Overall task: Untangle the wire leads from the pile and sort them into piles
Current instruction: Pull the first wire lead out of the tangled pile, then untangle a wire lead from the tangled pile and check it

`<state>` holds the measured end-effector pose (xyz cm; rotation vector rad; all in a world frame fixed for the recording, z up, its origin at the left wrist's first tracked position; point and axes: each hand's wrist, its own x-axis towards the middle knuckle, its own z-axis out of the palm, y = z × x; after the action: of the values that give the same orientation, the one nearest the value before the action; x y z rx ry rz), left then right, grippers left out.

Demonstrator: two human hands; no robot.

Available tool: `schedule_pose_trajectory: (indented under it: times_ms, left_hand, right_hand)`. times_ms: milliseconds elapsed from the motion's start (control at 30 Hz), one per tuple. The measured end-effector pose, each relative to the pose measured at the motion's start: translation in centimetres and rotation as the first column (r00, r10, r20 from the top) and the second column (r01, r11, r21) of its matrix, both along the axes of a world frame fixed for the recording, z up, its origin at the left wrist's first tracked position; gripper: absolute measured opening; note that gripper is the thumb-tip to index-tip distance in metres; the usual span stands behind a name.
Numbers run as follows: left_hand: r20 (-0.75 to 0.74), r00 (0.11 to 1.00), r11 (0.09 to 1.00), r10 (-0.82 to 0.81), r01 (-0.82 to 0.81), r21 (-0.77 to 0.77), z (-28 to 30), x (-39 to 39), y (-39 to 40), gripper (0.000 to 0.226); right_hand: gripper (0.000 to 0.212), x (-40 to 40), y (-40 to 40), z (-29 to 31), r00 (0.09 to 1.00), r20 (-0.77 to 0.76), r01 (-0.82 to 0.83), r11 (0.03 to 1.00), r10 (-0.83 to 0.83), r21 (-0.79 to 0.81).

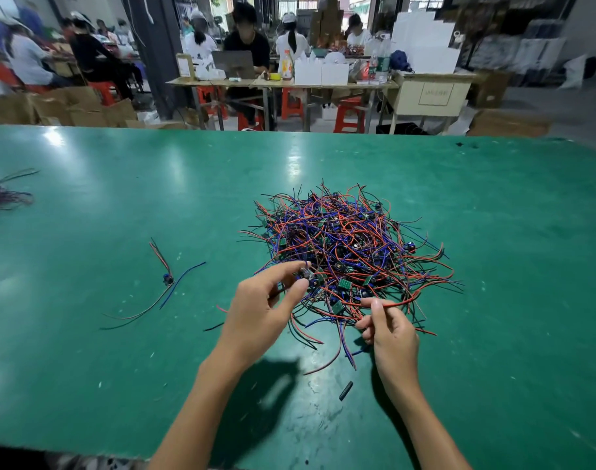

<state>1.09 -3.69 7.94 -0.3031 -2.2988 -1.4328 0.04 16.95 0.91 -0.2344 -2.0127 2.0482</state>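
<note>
Bright overhead light throws pale glare patches across the green table [120,205] beyond and to the left of the gripping hands, while a dark shadow [256,401] falls just below the left hand [261,308]. Wide-angle distortion bows the table's far edge; the background workers [245,42] and left frame edge are soft and blurred.

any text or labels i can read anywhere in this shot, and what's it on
None can be read.
Cream cabinet behind the green table: a framed label with a line of characters, too blurred to read.
Drink bottles on the far desk: labels too small to read.
Small boards in the wire pile: no markings legible.
</note>
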Motion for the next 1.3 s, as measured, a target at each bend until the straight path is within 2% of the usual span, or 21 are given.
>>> schedule_pose_trajectory:
  times_ms: [133, 300, 367, 500, 600, 633, 667, 733, 800, 833, 900, 967, 1000, 1067, 1167, 1233, 1300]
  left_hand:
    - [-0.041, 0.968, 0.966, 0.249, -0.251, -0.067, -0.5, -1.8, -3.1, 0.019]
    - [-0.047, 0.874, 0.869, 0.484, -0.486, -0.094, -2.3, -3.7, -8.6, 0.018]
    - [-0.022, 0.816, 0.807, 0.578, -0.575, -0.132, -3.4, -3.9, -10.5, 0.021]
    - [0.113, 0.657, 0.628, 0.746, -0.636, -0.449, -6.7, -3.1, -12.8, 0.024]
    - [0.022, 0.591, 0.512, 0.807, -0.68, -0.525, -7.0, -2.6, -12.8, 0.026]
    - [-0.04, 0.604, 0.498, 0.796, -0.691, -0.524, -6.8, -2.5, -12.2, 0.032]
    - [-0.101, 0.645, 0.522, 0.757, -0.69, -0.501, -6.5, -2.3, -11.1, 0.036]
    - [-0.213, 0.787, 0.677, 0.578, -0.609, -0.413, -5.7, -1.7, -7.9, 0.031]
    - [-0.246, 0.919, 0.856, 0.309, -0.381, -0.348, -4.6, -1.0, -4.3, 0.025]
    - [-0.205, 0.963, 0.905, 0.173, -0.237, -0.352, -4.1, -0.8, -2.5, 0.029]
    - [0.035, 0.995, 0.943, -0.089, 0.096, -0.319, -3.4, -0.4, 1.0, 0.039]
    - [0.311, 0.906, 0.935, -0.288, 0.336, -0.112, -3.2, -0.3, 3.8, 0.036]
    - [0.376, 0.86, 0.928, -0.346, 0.372, 0.003, -3.4, -0.3, 4.7, 0.029]
    - [0.383, 0.844, 0.927, -0.374, 0.35, 0.134, -3.9, -0.6, 5.6, 0.018]
    - [0.369, 0.856, 0.903, -0.362, 0.224, 0.365, -4.2, -0.6, 5.4, 0.017]
    - [0.352, 0.896, 0.88, -0.27, 0.082, 0.467, -4.1, -0.7, 4.4, 0.018]
    - [0.333, 0.933, 0.881, -0.137, -0.039, 0.472, -3.8, -1.0, 2.9, 0.019]
  right_hand:
    - [0.025, 0.1, 0.1, 0.0, 1.0, -0.006, -0.004, 1.0, 0.004, 0.021]
    - [0.025, 0.1, 0.2, 0.0, 1.0, -0.012, -0.01, 0.999, 0.01, 0.046]
    - [0.025, 0.0, 0.1, 0.1, 1.0, -0.016, -0.008, 0.998, 0.009, 0.056]
    - [0.024, -0.1, 0.1, -0.2, 1.0, -0.021, 0.003, 0.997, -0.001, 0.082]
    - [0.024, -0.1, 0.2, -0.2, 0.999, -0.035, -0.01, 0.999, 0.011, 0.034]
    - [0.023, -0.1, 0.3, -0.1, 0.998, -0.045, -0.042, 0.999, 0.042, -0.011]
    - [0.023, 0.0, 0.4, -0.1, 0.995, -0.06, -0.089, 0.995, 0.086, -0.047]
    - [0.026, -0.1, 0.7, 0.0, 0.98, -0.081, -0.189, 0.979, 0.183, -0.08]
    - [0.026, -0.4, 1.1, 0.0, 0.968, -0.081, -0.248, 0.963, 0.24, -0.111]
    - [0.025, -0.5, 1.2, -0.1, 0.965, -0.085, -0.259, 0.955, 0.249, -0.141]
    - [0.022, -0.7, 1.6, -0.3, 0.969, -0.081, -0.246, 0.942, 0.234, -0.23]
    - [0.021, -0.7, 1.8, -0.5, 0.977, -0.061, -0.213, 0.928, 0.205, -0.307]
    - [0.022, -0.7, 1.7, -0.6, 0.98, -0.05, -0.199, 0.924, 0.193, -0.328]
    - [0.024, -0.5, 1.5, -0.5, 0.985, -0.036, -0.172, 0.935, 0.169, -0.309]
    - [0.024, -0.3, 1.2, -0.1, 0.99, -0.068, -0.136, 0.971, 0.125, -0.194]
    - [0.029, 0.0, 1.1, 0.2, 0.984, -0.077, -0.169, 0.976, 0.16, -0.139]
    - [0.033, 0.3, 1.0, 0.4, 0.978, -0.059, -0.205, 0.975, 0.201, -0.081]
